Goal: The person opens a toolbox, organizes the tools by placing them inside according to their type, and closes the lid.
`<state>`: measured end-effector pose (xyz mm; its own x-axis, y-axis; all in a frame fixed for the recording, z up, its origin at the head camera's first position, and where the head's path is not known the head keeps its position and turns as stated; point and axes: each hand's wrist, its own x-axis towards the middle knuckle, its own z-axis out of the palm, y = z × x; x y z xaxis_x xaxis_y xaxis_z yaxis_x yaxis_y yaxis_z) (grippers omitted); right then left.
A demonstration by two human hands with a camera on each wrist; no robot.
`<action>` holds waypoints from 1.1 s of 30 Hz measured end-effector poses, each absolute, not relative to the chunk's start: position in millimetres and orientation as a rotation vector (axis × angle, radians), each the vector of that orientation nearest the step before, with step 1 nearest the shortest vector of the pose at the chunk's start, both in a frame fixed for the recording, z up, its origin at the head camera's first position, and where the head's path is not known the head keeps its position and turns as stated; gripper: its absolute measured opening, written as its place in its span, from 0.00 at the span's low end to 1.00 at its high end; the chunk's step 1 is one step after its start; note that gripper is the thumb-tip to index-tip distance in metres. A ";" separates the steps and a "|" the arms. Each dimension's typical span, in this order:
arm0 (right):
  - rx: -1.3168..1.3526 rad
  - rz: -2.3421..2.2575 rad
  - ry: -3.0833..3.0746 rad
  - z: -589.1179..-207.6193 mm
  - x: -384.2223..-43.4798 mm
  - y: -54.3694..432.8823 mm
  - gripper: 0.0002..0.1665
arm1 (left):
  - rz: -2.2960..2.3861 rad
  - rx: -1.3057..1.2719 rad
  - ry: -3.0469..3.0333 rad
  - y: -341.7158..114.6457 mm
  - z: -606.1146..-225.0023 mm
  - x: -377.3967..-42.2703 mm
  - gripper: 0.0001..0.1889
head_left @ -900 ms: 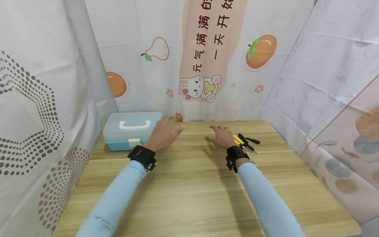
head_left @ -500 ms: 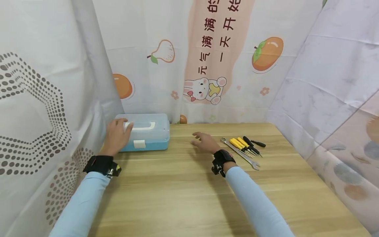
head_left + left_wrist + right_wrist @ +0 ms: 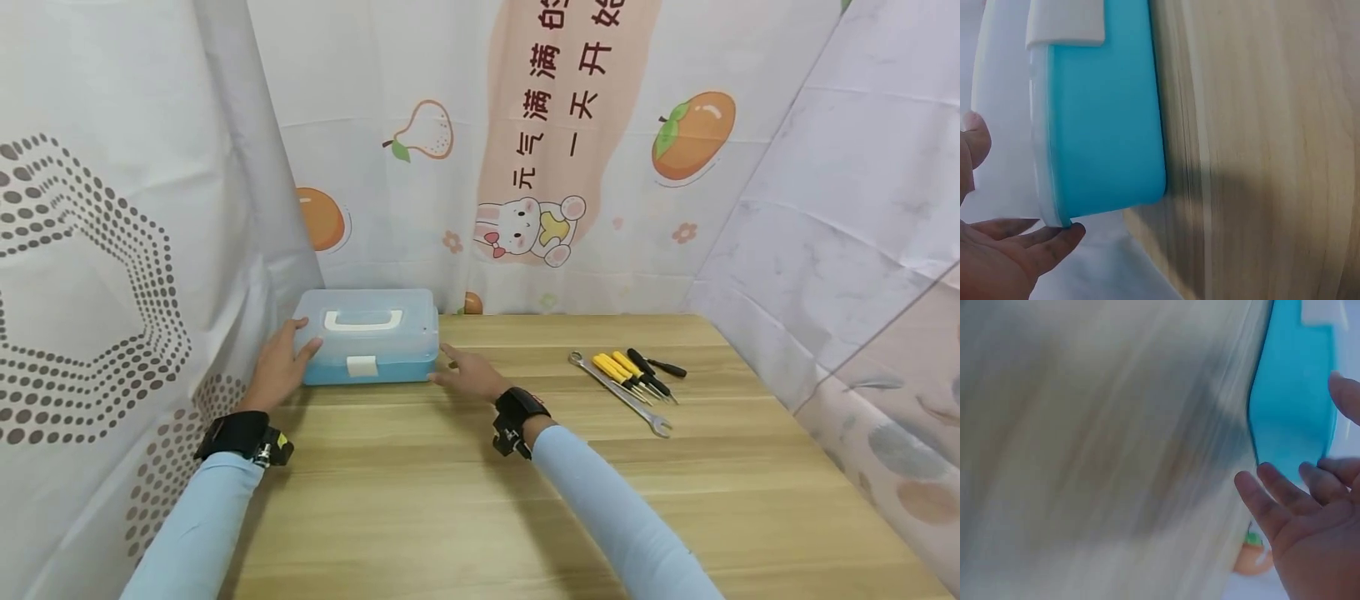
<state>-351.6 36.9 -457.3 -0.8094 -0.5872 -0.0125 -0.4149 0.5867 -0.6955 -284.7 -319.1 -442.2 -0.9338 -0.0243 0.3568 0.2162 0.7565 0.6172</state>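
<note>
A toolbox (image 3: 375, 367) with a light blue base, a clear lid, a white handle (image 3: 363, 321) and a white latch (image 3: 362, 366) stands at the back left of the table. At its left end is my left hand (image 3: 279, 367); in the left wrist view the fingers (image 3: 1054, 249) touch the lid's rim from the side, and the thumb (image 3: 977, 139) is by the lid. My right hand (image 3: 471, 374) is by the box's right end, with fingers (image 3: 1260, 501) spread. Whether they touch it cannot be told. Both hands hold nothing in a grip.
On the right of the wooden table (image 3: 465, 500) lie a wrench (image 3: 621, 393), several yellow-handled screwdrivers (image 3: 617, 367) and some black-handled screwdrivers (image 3: 647, 367). A printed curtain (image 3: 420, 208) hangs behind the table, and more curtains hang at both sides.
My left hand has moved left, over the toolbox and down to its left end. The right hand has moved left from the tools to the box's right end. The view has shifted slightly.
</note>
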 end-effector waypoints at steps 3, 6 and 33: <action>-0.816 -1.121 2.538 -457.3 -345.8 30.9 0.47 | -1.008 -0.133 -2.605 -319.1 -441.0 -285.2 0.33; -0.751 -1.236 2.518 -455.3 -341.0 28.9 0.46 | -1.015 -0.106 -2.604 -319.2 -439.4 -285.6 0.34; -0.480 -1.404 2.820 -462.5 -265.9 169.6 0.37 | -0.982 -0.503 -2.790 -218.7 -444.2 -257.9 0.53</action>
<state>-265.9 169.6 -462.5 -0.9536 -0.2471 0.1721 -0.2863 0.5665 -0.7727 -257.9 -218.7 -444.2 -0.9342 0.2640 0.2399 0.3560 0.7309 0.5823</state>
